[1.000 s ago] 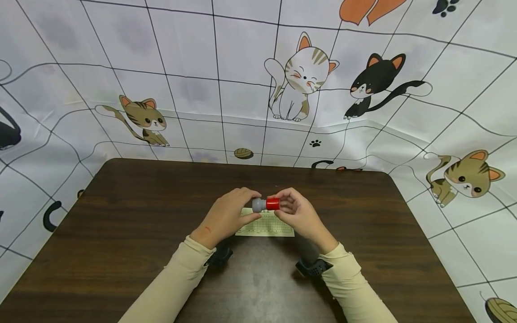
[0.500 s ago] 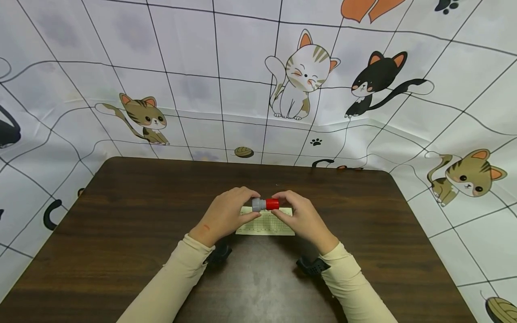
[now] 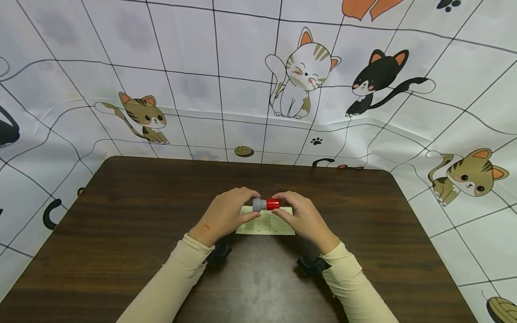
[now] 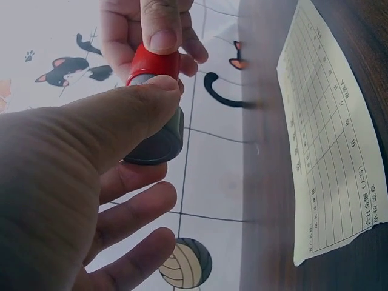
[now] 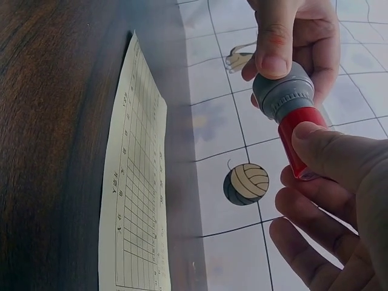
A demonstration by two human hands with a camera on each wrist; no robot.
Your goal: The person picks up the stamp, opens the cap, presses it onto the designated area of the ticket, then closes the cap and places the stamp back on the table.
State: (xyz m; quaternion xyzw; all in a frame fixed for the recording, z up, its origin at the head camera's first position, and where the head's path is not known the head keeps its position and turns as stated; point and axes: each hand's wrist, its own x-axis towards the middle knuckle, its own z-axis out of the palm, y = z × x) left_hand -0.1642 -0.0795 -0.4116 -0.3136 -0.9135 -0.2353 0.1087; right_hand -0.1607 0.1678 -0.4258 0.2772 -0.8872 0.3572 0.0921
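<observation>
A small grey-and-red cylindrical stamp [image 3: 260, 205] is held level between both hands in the head view. My left hand [image 3: 227, 210] pinches its grey end [image 5: 284, 91], thumb on the near side. The red end [image 4: 156, 60] is pinched by my right hand [image 3: 304, 217], whose thumb lies along it in the right wrist view; its other fingers are loosely bent. Below the stamp, a pale yellow printed form [image 3: 264, 228] with ruled columns lies on the table, partly covered by the hands in the head view.
The dark wooden table [image 3: 141, 233] reaches back to a white grid-patterned cloth [image 3: 181, 54] printed with cats. Black straps with devices sit at both wrists, the left device [image 3: 220, 255] and the right device [image 3: 313, 265] close above the table.
My right hand has shifted slightly left and its fingers have closed round the stamp's red end. The left hand stays in place; the last half second is nearly still.
</observation>
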